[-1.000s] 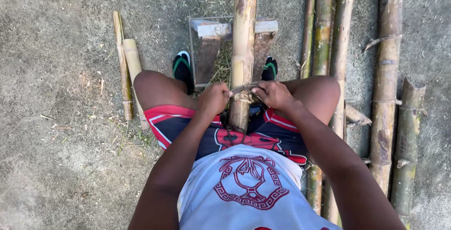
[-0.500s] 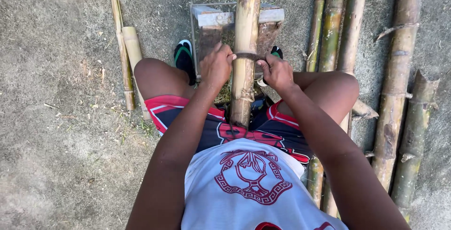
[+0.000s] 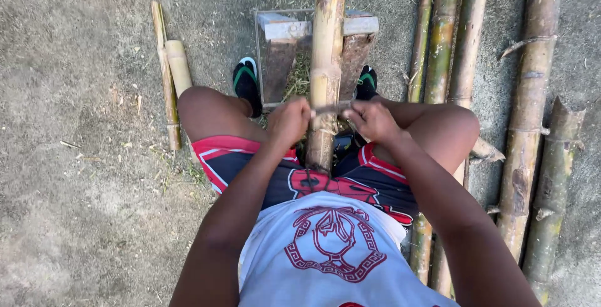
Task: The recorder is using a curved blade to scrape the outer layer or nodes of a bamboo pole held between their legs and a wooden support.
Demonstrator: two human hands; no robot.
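Both hands closed on a blade (image 3: 332, 108) laid across the pole (image 3: 327, 62): left hand (image 3: 289, 121) grips one end, right hand (image 3: 370, 119) the other. Pole runs btwn knees, resting on stand (image 3: 288, 30). More poles (image 3: 466, 44) lie at right.

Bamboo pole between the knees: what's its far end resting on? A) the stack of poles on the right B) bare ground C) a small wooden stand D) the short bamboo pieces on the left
C: the bamboo pole runs up from between the person's legs and crosses the top bar of a small wooden stand, while the left hand and right hand hold a thin blade across it.
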